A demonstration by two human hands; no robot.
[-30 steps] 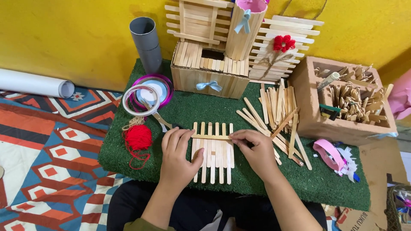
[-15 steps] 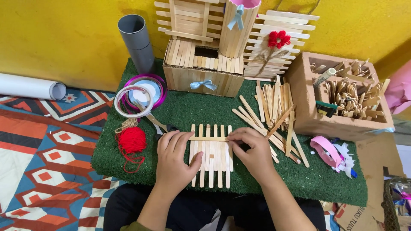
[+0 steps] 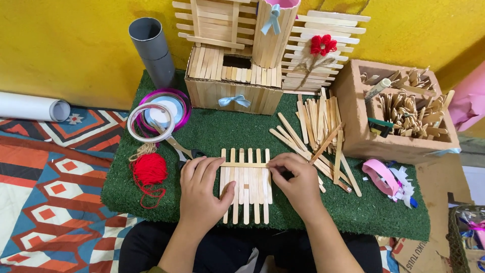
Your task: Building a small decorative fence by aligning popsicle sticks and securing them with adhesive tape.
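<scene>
Both hands rest on a small panel of flat wooden sticks (image 3: 246, 184) that lies at the near middle of the green turf mat (image 3: 212, 131). The left hand (image 3: 202, 194) lies flat, fingers spread, its grip released — it presses on the panel's left edge, seemingly to keep the upright sticks from sliding. The right hand (image 3: 298, 182) is curled at the panel's right edge, its fingertips pinching the end of the crosswise stick (image 3: 243, 165) so that it sits square across the row.

The panel is pale wood: a row of upright sticks side by side with narrow gaps, their ends uneven at the near side, and one stick laid across near the far end — like a little fence.

To the right lies a loose pile of spare sticks (image 3: 316, 126); to the left, a ball of red yarn (image 3: 149, 169) and scissors (image 3: 178, 146) within reach.
</scene>
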